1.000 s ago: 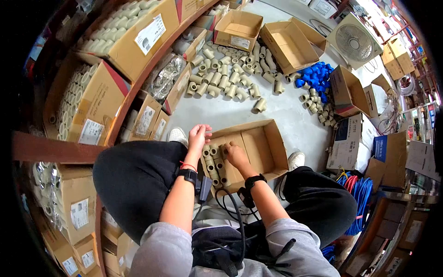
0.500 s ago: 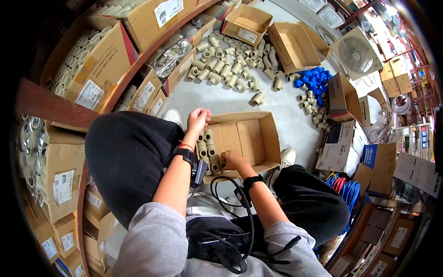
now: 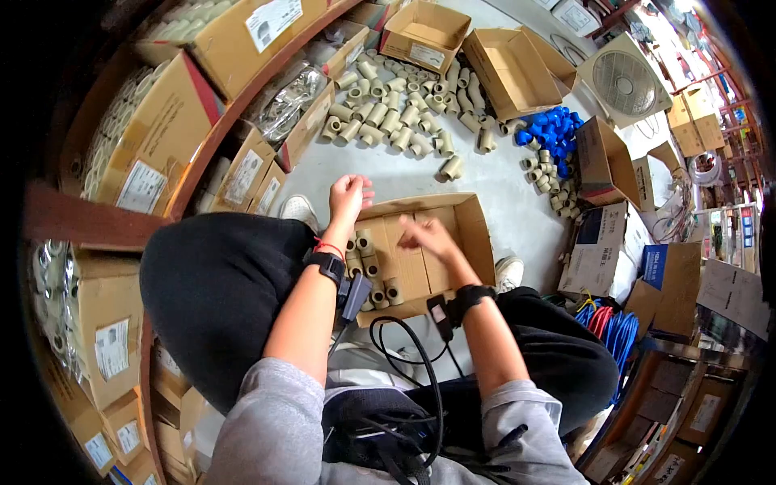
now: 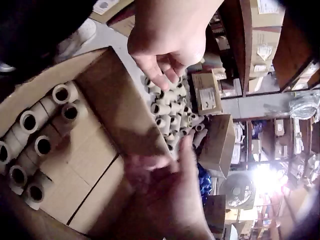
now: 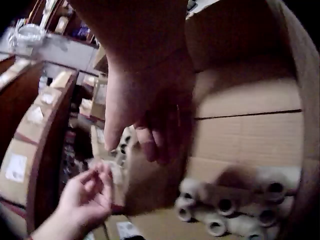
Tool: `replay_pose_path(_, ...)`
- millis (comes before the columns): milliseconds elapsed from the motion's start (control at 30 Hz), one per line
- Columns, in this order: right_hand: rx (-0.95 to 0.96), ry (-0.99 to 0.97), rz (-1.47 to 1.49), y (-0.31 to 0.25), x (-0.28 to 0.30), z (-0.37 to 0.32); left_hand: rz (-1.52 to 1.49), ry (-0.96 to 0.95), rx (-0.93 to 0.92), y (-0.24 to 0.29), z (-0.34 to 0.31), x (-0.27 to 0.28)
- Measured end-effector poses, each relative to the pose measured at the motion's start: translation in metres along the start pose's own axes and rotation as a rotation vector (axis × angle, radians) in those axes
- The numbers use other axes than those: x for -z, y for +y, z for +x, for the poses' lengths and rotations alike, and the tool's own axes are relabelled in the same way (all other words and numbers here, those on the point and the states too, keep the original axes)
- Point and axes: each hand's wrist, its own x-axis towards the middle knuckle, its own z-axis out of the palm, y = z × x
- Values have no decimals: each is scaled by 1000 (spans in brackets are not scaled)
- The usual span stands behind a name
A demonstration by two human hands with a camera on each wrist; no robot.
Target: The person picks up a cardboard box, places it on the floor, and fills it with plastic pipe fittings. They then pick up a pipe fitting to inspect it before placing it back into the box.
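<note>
The cardboard box (image 3: 477, 234) is showing plain brown and the pipe fittings (image 3: 368, 263) in it a dull beige with dark bores, matching the loose fittings (image 3: 396, 121) on the pale grey floor (image 3: 509, 194). A heap of caps (image 3: 550, 133) is glowing bright blue (blue cables (image 3: 626, 331) too), while the trousers (image 3: 218, 283) are reading black, the sleeves (image 3: 275, 420) grey, and a red cord (image 3: 327, 245) is ringing the left wrist (image 3: 335, 234).

Far across the floor stand two empty open boxes (image 3: 514, 71) and a white fan (image 3: 624, 81), blue fittings (image 3: 550, 133) heaped just right of them, labelled cartons (image 3: 153, 137) on left shelving, blue coiled tubing (image 3: 626, 339) near right.
</note>
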Motion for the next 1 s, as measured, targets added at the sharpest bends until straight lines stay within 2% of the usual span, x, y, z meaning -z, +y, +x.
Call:
replay_pose_path(33,89,28,196,-6,10,10,13,-15,0,4,8,-4)
replay_pose_path(67,154,84,237,-26,20,11,27,-31,1,7,16,-9)
replay_pose_path(167,132,175,521,-47,58,30,116,-92,63,19,38,-28)
replay_pose_path(233,134,371,475,-37,86,49,205,-139,103,18,54,-39)
replay_pose_path(333,3,552,377,-14,128,69,315,-289,235,20,70,-59)
replay_pose_path(433,-119,557,91,3,158,77,280,-380,349,12,81,-79)
replay_pose_path(567,-111,494,-42,38,180,96,156,-499,517,-17,100,-106)
replay_pose_path(733,-105,502,-170,34,173,122,69,-542,705,-37,110,-141)
replay_pose_path(767,-108,498,-188,32,169,125,62,-530,715,-40,110,-146)
replay_pose_path(800,15,531,-181,35,166,131,55,-517,723,-44,113,-150)
replay_pose_path(900,73,525,-290,35,165,136,16,-498,728,-50,120,-154)
replay_pose_path(1000,-32,505,-276,26,164,128,-1,-470,708,-47,120,-154)
